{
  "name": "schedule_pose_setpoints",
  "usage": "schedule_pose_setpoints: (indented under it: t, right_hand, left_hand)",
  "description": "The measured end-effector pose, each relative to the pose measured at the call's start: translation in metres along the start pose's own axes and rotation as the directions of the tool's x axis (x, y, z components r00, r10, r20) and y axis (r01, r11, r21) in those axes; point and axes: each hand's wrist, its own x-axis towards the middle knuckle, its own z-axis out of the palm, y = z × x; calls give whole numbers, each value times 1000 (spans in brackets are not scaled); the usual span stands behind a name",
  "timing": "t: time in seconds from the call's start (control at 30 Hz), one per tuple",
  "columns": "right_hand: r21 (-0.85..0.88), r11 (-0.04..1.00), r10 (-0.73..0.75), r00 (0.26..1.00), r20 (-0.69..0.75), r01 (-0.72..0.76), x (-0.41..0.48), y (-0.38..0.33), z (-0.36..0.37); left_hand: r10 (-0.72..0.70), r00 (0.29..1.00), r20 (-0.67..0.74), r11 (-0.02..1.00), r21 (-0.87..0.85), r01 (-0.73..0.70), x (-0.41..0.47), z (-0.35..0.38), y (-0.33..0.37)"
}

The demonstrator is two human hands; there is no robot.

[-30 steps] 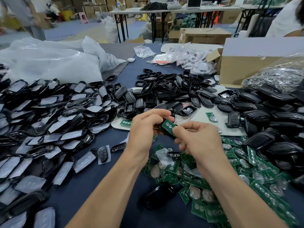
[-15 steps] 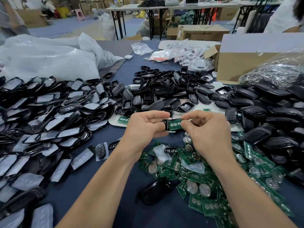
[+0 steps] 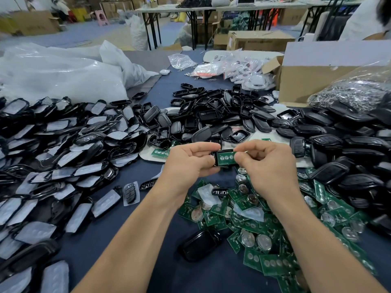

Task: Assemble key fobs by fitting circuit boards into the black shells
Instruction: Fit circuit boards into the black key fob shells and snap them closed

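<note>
I hold a small green circuit board point(image 3: 226, 157) in the middle of the frame, up off the table. It is a flat rectangle with three pale round spots in a row. It sits against a black shell point(image 3: 215, 155), and I see only the shell's dark rim at the board's left side and along its top. My left hand point(image 3: 190, 163) pinches the shell's left end between thumb and curled fingers. My right hand point(image 3: 268, 166) pinches the right end of the board with its thumb and first fingers. Under my hands, toward the lower right, lies a heap of green boards point(image 3: 254, 218), many with round silver discs on them. A heap of black shells point(image 3: 211, 115) lies just above my hands. A heap with pale film point(image 3: 63, 144) fills the left side, and more black fobs point(image 3: 349, 149) fill the right side. The bare blue table point(image 3: 118, 229) shows as a strip in the lower left middle, between my left arm and the left heap. One shiny black case point(image 3: 201, 244) lies between my arms. A brown box point(image 3: 306, 81) stands in the upper right and a big white bag point(image 3: 53, 77) in the upper left. My fingers hide the board's right end, so I cannot tell if it is all the way in. The far room is blurry.
</note>
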Motion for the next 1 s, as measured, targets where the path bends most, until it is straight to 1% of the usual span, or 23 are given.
schedule_pose_setpoints:
  t: [0.2,0.27,0.37,0.57,0.6,0.63,0.7,0.73,0.77,0.8,0.87,0.9,0.93,0.97,1.0]
  right_hand:
    - [-123,992,-27,998,-56,20,-4,-5,3]
    - [-145,989,-35,998,-59,27,-7,-8,5]
    - [-150,988,-57,997,-59,48,-10,-10,8]
    - [-196,980,-43,998,-40,35,-9,-8,8]
    - [-183,983,-21,1000,-15,18,-9,-7,8]
    - [-127,992,7,999,35,-2,-8,-6,8]
    - [67,995,59,985,161,-71,-7,-6,8]
    - [134,985,78,978,192,-105,-6,-6,8]
    - [163,980,84,976,199,-117,-5,-5,8]
    - [172,978,82,978,192,-116,-5,-5,8]
    - [180,977,79,982,172,-110,-5,-4,8]
    - [180,977,81,982,173,-113,-6,-3,9]
    - [194,974,85,980,180,-120,-6,-3,9]
    - [229,964,94,977,190,-137,-5,-3,10]
    - [289,944,102,974,202,-159,-5,-4,10]
  left_hand:
    - [6,1000,-5,1000,-6,-6,-2,2,0]
    - [28,999,-31,999,28,-28,-4,4,-1]
    - [60,992,-109,995,84,-51,-5,5,-3]
    - [89,982,-164,995,47,-83,-6,4,0]
    - [92,982,-168,996,30,-88,-6,4,1]
    - [90,981,-169,996,10,-90,-6,4,1]
    - [80,986,-149,996,-22,-85,-5,3,2]
    - [82,989,-124,996,-17,-85,-5,3,2]
    - [95,991,-98,995,17,-94,-5,3,1]
    - [121,990,-77,990,88,-114,-5,3,0]
    - [195,979,-54,941,293,-171,-4,4,-2]
    - [219,974,-55,911,370,-184,-4,4,-2]
    - [225,972,-66,901,395,-182,-4,4,-2]
    - [211,974,-78,916,363,-170,-4,3,-1]
    - [179,980,-89,948,282,-147,-4,2,1]
